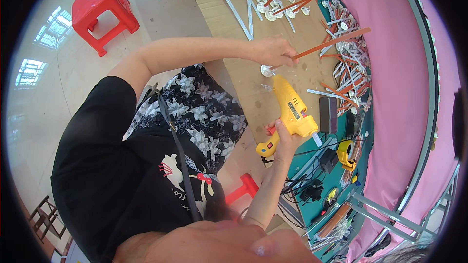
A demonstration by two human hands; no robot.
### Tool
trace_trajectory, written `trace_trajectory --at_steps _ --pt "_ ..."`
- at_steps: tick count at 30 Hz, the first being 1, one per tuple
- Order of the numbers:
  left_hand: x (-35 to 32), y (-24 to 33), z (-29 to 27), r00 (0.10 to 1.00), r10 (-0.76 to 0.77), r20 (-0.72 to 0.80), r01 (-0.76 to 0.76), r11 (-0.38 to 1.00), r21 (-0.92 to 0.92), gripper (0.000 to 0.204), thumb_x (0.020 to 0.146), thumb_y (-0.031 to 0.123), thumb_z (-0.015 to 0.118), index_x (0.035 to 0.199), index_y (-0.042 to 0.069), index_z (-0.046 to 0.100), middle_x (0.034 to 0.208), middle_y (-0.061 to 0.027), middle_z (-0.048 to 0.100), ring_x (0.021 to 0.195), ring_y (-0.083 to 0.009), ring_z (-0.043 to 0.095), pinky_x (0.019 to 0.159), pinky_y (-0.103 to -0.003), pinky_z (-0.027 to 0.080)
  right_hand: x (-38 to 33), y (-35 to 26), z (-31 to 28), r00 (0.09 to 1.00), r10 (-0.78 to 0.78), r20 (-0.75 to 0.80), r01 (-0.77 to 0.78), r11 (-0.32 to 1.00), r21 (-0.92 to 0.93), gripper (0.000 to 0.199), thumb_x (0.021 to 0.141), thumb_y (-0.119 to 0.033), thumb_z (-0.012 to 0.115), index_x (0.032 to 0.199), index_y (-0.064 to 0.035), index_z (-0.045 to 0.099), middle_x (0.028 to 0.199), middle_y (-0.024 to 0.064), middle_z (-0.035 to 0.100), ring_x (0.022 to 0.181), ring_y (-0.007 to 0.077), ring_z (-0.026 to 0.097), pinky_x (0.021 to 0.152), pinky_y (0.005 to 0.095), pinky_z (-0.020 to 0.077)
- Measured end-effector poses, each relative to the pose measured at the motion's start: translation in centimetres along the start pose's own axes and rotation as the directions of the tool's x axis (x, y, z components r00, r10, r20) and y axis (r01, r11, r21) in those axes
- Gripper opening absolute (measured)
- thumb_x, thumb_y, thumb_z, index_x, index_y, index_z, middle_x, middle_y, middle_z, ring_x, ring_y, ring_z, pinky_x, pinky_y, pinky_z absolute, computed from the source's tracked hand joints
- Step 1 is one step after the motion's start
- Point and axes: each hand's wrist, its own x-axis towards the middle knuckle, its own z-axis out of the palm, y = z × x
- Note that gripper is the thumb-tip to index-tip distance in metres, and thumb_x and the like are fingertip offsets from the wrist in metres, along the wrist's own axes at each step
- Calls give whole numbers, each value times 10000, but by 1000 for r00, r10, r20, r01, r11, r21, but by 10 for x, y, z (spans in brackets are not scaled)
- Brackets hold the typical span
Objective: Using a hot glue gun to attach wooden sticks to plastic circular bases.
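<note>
My left hand [277, 51] is closed around a flat reddish-brown strip [336, 42]. One end of the strip runs out to the right, and a small clear round disc [266, 70] sits at its other end, just below my fingers. In my right hand [286, 141] is a yellow hot glue gun [291, 107], its handle gripped in my fingers. A whitish glue stick [317, 139] pokes out of the gun's back. The nozzle end is close to the disc; whether they touch I cannot tell.
Several clear discs with strips [273, 14] lie on the brown cardboard [214, 12]. A heap of such pieces [346, 63] lies along the pink cloth [390, 68]. Beyond the gun are a dark box [328, 114], a yellow tape dispenser [345, 155] and black cables. A red stool [100, 12] stands on the floor.
</note>
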Motion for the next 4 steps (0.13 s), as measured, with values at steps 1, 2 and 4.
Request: trace_trajectory --at_steps 1,2,4 --pt "-1 1 0 1000 3 -6 -3 1000 6 254 850 231 558 983 35 650 579 -51 598 560 -152 574 567 -304 441 1 0 0 1000 5 11 -5 1000 -10 159 769 -21 595 895 34 515 710 108 591 590 170 594 530 269 488" --pt "-1 2 1 1000 7 -12 -7 1000 11 254 851 231 559 990 38 649 579 -52 597 560 -152 574 568 -304 441 1 0 -1 1000 11 21 -10 1000 -20 161 769 -26 597 897 34 518 714 110 596 590 167 594 532 267 490" --pt "-3 7 0 1000 -15 -7 15 1000 26 256 854 228 560 1014 49 646 594 -70 603 569 -154 582 579 -310 444 0 0 0 1000 -1 17 1 999 -55 168 789 -52 583 920 35 526 716 117 601 597 172 599 542 270 492"
